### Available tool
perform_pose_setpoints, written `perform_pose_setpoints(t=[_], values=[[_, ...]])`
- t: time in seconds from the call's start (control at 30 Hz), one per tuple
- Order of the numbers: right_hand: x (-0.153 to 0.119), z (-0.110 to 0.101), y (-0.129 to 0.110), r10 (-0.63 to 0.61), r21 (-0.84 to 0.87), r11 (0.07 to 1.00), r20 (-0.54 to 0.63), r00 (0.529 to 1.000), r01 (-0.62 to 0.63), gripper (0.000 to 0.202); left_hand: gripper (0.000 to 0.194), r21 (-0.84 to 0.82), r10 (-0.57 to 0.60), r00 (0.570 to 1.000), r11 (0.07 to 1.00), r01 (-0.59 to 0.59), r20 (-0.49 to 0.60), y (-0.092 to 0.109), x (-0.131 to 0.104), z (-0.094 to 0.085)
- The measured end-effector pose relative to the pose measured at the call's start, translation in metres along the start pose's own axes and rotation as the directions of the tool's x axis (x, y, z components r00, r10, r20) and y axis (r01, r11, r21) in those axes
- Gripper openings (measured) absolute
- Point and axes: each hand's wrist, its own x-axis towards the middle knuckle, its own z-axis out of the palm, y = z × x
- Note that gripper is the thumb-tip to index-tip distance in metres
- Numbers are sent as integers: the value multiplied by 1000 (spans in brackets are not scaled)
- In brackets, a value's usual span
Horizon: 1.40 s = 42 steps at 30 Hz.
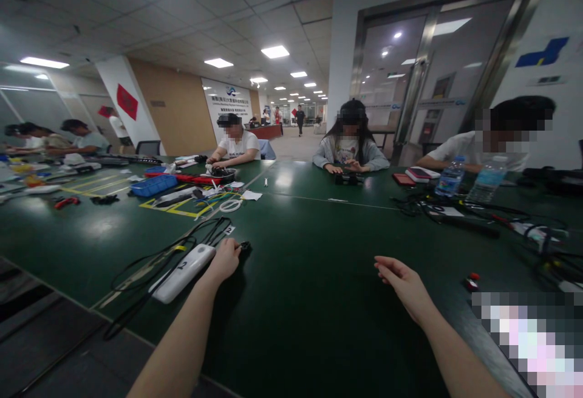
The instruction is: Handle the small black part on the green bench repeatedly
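My left hand point(226, 258) is closed, its fingertips on a small black object point(246, 247) at the green tabletop; its exact kind is too small to tell. Beside this hand lies a white power strip point(183, 273) marked with a 2, with black cables point(150, 258) looped around it. My right hand point(403, 285) hovers over the table on the right, fingers loosely bent and thumb a little apart, with nothing visible in it. Its nearest small item is a red and black piece point(472, 281) farther right.
A blue bin point(153, 185), coiled white cable point(230, 205) and coloured wires lie at the far left. Two water bottles point(450, 176) and tangled black cables point(455, 212) stand and lie at right. A pixelated screen point(528, 337) fills the lower right. Several people sit around the table.
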Motion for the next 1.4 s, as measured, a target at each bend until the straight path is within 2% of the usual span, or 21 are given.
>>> perform_pose_setpoints(t=[0.27, 0.7, 1.1, 1.4], values=[[-1, -1, 0, 3, -7, 1000, 12, 1000, -3, 41, 8, 79, 43, 999, 996, -46, 29, 8, -3, 0], [0, 0, 0, 2, -6, 1000, 4, 1000, -2, 40, 12, 115, 6, 1000, 993, -8, 15, 13, -4, -3], [-8, 2, -13, 21, 2, 1000, -14, 1000, -21, 38, 15, 152, -3, 1000, 988, 0, 21, 5, 0, 3], [-2, 0, -4, 13, -3, 1000, 12, 1000, -12, 40, 10, 177, 22, 999, 984, -27, 34, 15, -5, -3]])
